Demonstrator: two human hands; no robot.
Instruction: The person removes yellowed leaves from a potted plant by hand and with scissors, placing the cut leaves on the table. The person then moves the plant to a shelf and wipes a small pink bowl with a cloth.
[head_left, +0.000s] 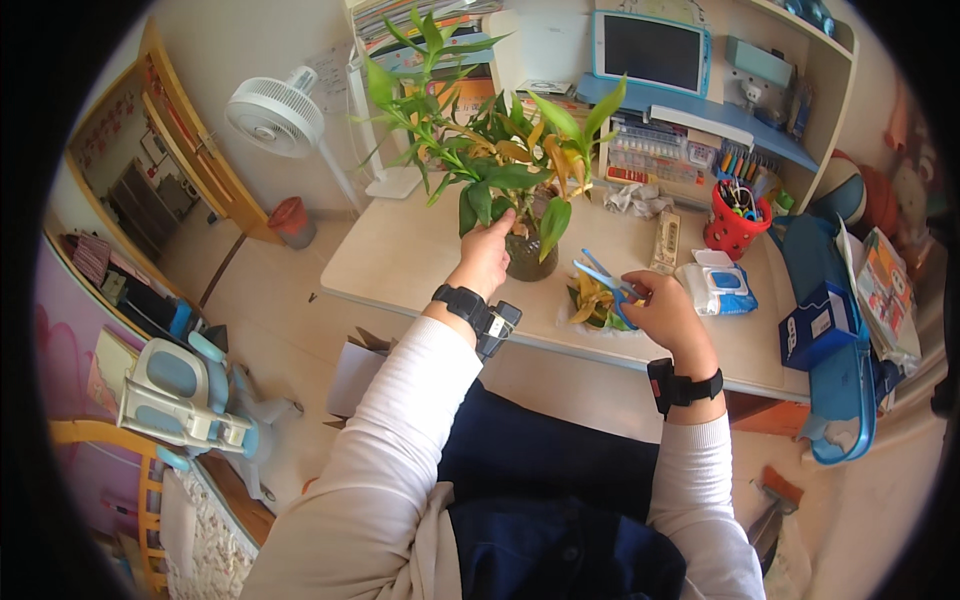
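Note:
A leafy green plant (510, 176) with some yellow and brown leaves stands in a textured glass vase (533, 259) on the desk. My left hand (487, 253) is at the plant's lower leaves, left of the vase, with thumb and fingers brought together; leaves hide what they pinch. My right hand (664, 311) holds blue-handled scissors (600, 276), their blades parted and pointing up and left, towards the vase. Under the scissors, a pile of yellowed leaves (595, 304) lies on a clear plastic sheet or bag near the desk's front edge.
On the desk (390, 247), right of the vase, are crumpled tissue (637, 201), a narrow box (665, 241), a wet-wipes pack (716, 283) and a red pen holder (735, 225). A lamp base (394, 182) stands at the back left. A blue box (817, 326) is at the right.

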